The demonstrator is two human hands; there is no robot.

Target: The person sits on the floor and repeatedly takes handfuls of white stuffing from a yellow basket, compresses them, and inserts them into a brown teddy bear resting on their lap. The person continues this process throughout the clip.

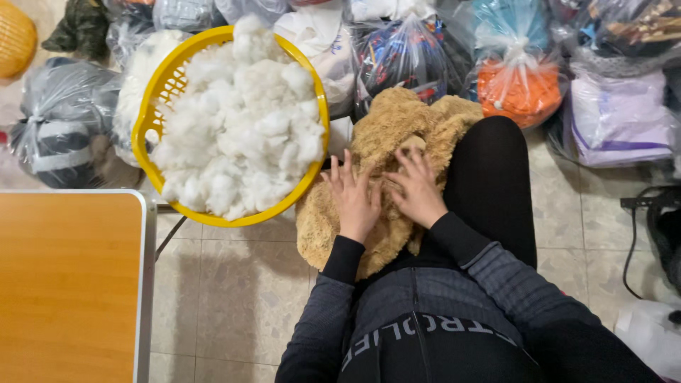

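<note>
A tan plush toy (pixel 397 120) lies across my lap and against my black-trousered leg. My left hand (pixel 352 198) rests flat on its fur with fingers spread. My right hand (pixel 418 190) presses on the plush beside it, fingers apart, fingertips near a pale patch of the toy. Neither hand grips anything. To the left of the toy stands a yellow plastic basket (pixel 149 120) heaped with white stuffing fibre (pixel 237 120).
A wooden-topped folding table (pixel 67 284) with a metal edge fills the lower left. Several tied plastic bags of cloth and toys (pixel 521 81) line the far side. A black cable (pixel 635 234) lies on the tiled floor at right.
</note>
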